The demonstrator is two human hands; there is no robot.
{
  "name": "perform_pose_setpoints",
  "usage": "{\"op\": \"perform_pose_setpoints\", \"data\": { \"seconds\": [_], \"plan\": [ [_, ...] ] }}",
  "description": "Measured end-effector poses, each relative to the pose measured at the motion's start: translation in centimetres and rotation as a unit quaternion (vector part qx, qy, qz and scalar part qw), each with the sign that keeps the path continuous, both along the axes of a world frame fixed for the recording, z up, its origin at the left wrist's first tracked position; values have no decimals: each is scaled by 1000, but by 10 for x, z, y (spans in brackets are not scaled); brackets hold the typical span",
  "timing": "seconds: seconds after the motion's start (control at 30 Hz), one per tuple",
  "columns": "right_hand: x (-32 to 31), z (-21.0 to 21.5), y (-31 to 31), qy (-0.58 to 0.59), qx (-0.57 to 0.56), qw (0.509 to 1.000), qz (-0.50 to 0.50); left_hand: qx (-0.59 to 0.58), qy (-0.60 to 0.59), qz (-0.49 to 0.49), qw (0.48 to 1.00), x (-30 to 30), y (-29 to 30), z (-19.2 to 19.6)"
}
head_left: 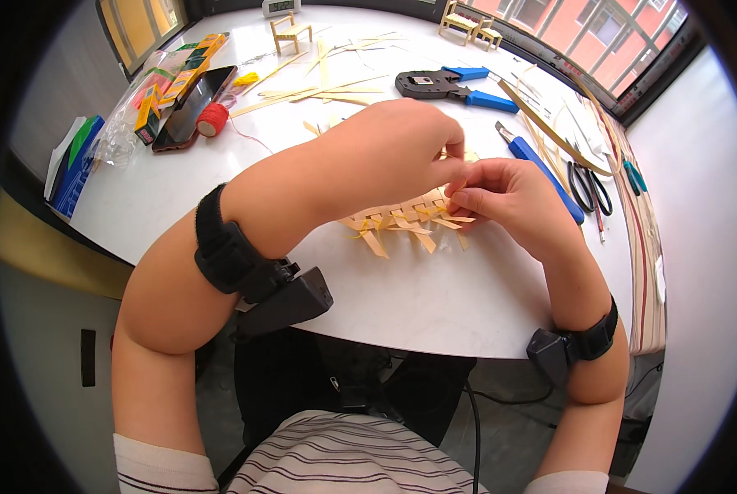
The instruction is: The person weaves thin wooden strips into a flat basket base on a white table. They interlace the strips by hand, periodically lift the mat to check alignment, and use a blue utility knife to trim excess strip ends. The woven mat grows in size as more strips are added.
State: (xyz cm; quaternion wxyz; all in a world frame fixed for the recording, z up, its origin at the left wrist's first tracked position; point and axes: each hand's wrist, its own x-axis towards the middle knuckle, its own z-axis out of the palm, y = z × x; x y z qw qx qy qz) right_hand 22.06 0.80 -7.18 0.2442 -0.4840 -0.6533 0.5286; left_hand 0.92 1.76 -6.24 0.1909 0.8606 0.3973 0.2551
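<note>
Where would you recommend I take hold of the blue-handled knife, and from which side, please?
The knife is probably best gripped around the middle of its blue handle, coming from above with the right hand once free. It lies slanted on the table, blade end pointing away from the person, and the long handle runs back beside that hand, keeping fingers behind the blade.

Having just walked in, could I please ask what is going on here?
The person's left hand and right hand meet at the right side of a woven piece of pale strips; their grip is partly hidden. Loose ends stick out along its near edge. A blue-handled tool lies beyond them.
</note>
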Motion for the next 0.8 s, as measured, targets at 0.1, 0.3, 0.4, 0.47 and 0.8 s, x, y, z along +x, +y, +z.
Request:
{"op": "perform_pose_setpoints", "data": {
  "seconds": [0.1, 0.3, 0.4, 0.47, 0.8],
  "plan": [
    [0, 0, 1, -1, 0, 1000, 5, -38, 53, -18, 998, -5, -1, 1],
    [2, 0, 2, -1, -9, 1000, 5, -70, 49, -29, 996, -2, 1, -1],
    [2, 0, 2, -4, -11, 1000, 4, -69, 53, -27, 996, -1, 1, -1],
    [2, 0, 2, -1, -10, 1000, 5, -65, 61, -21, 996, 0, -1, 1],
    [1, -1, 1, 26, -1, 1000, 5, -67, 59, -7, 996, 4, 1, -1]
  ]
}}
